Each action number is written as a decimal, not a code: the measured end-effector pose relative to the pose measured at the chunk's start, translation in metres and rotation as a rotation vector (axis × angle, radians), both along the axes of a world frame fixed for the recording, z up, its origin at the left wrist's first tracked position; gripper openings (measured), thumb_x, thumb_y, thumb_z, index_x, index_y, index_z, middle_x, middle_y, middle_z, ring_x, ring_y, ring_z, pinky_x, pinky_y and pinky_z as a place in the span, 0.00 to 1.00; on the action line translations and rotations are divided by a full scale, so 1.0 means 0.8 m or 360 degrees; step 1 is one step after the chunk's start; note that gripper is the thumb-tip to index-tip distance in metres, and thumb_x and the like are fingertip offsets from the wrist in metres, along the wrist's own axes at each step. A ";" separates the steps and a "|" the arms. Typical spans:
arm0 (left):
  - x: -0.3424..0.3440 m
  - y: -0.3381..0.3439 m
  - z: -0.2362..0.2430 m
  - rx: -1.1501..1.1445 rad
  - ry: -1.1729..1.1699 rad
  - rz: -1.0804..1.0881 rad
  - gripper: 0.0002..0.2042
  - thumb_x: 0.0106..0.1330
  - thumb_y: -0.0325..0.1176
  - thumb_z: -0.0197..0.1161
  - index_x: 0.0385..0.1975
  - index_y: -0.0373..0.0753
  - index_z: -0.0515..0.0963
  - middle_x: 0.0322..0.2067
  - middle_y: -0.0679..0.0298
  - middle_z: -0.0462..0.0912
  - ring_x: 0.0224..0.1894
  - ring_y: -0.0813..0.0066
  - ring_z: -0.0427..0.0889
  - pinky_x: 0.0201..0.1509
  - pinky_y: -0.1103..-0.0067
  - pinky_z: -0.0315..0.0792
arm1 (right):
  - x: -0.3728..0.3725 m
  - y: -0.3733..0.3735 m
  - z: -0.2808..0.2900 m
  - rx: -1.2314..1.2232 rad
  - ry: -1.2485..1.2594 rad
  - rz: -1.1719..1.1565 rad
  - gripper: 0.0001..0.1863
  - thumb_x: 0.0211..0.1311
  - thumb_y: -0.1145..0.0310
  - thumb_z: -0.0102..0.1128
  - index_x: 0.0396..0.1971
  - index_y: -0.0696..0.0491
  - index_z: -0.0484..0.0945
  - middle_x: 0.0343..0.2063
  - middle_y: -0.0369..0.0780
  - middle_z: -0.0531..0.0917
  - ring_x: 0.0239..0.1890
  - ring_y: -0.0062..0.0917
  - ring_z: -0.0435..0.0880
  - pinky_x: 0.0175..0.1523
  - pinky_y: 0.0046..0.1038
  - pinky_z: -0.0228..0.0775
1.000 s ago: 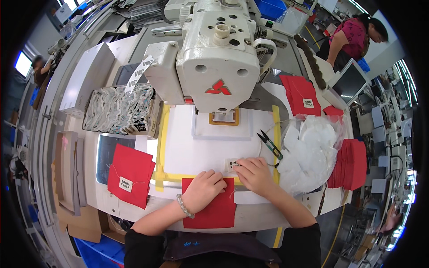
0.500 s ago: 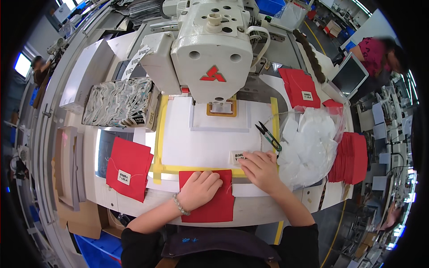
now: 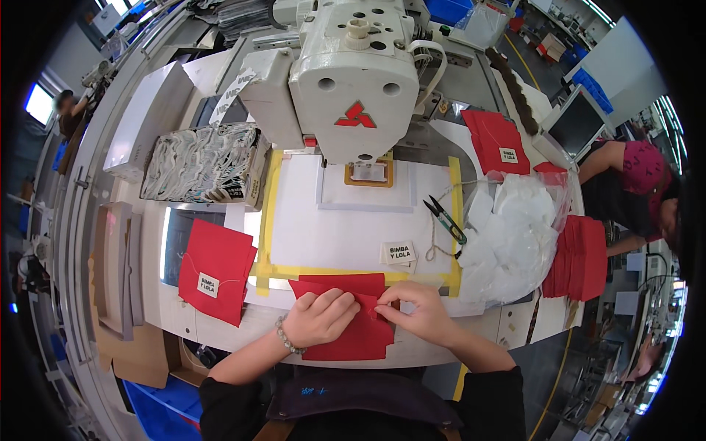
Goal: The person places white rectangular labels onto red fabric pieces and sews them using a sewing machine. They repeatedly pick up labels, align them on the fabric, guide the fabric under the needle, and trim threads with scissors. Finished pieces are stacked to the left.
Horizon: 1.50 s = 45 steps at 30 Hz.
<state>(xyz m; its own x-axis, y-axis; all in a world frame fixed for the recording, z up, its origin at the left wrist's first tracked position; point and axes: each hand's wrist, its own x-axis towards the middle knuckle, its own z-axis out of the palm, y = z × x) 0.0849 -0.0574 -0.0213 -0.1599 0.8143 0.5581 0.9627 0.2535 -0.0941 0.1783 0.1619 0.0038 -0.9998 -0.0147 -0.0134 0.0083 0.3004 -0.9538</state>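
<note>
The right hand (image 3: 418,314) has its thumb and forefinger pinched on the red cloth (image 3: 353,342), near the cloth's far right part. The left hand (image 3: 321,317) lies across the far left part of the same cloth with its fingers bent – whether they grip a fold cannot be told. The cloth lies at the near edge of the table (image 3: 243,338), in front of the person; its upper layer sits askew, one corner poking out to the left, with a red far edge showing behind it.

Just beyond the right hand, a few white labels (image 3: 399,253) overlap on the white sheet (image 3: 316,242), which is edged with yellow tape (image 3: 268,220). To their right and farther off lie the thread snips (image 3: 446,220), points toward the far left, near a clear bag (image 3: 511,242) of white pieces. A red stack (image 3: 577,257) stands right of the bag.

On the left, red pieces (image 3: 235,272) carry a label and a loose thread; beyond them is an open box (image 3: 202,165) packed with folded strips. The white sewing machine (image 3: 353,88) stands at the far middle – more labelled red pieces (image 3: 494,140) lie to its right
</note>
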 end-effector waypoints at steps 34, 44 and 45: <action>-0.035 0.037 0.016 0.0557 0.0341 -0.0114 0.18 0.65 0.49 0.58 0.52 0.57 0.67 0.57 0.72 0.76 0.59 0.77 0.74 0.71 0.52 0.45 | 0.034 0.033 0.000 0.0893 0.0597 -0.0103 0.21 0.55 0.81 0.55 0.52 0.64 0.72 0.62 0.58 0.67 0.29 0.39 0.81 0.33 0.32 0.74; -0.091 0.144 0.020 -0.0074 -0.0111 -0.0380 0.25 0.61 0.33 0.60 0.60 0.44 0.68 0.54 0.52 0.77 0.58 0.60 0.76 0.60 0.66 0.70 | -0.038 0.156 -0.001 -0.0558 -0.0111 -0.0693 0.40 0.58 0.88 0.44 0.72 0.55 0.48 0.69 0.43 0.59 0.67 0.24 0.64 0.67 0.24 0.57; -0.099 0.153 0.011 -0.0099 -0.0176 -0.0368 0.25 0.61 0.34 0.60 0.60 0.43 0.68 0.53 0.51 0.78 0.58 0.59 0.76 0.61 0.65 0.70 | -0.040 0.160 -0.006 -0.0678 -0.0137 -0.0698 0.40 0.58 0.88 0.45 0.72 0.55 0.48 0.68 0.43 0.60 0.66 0.24 0.65 0.67 0.24 0.58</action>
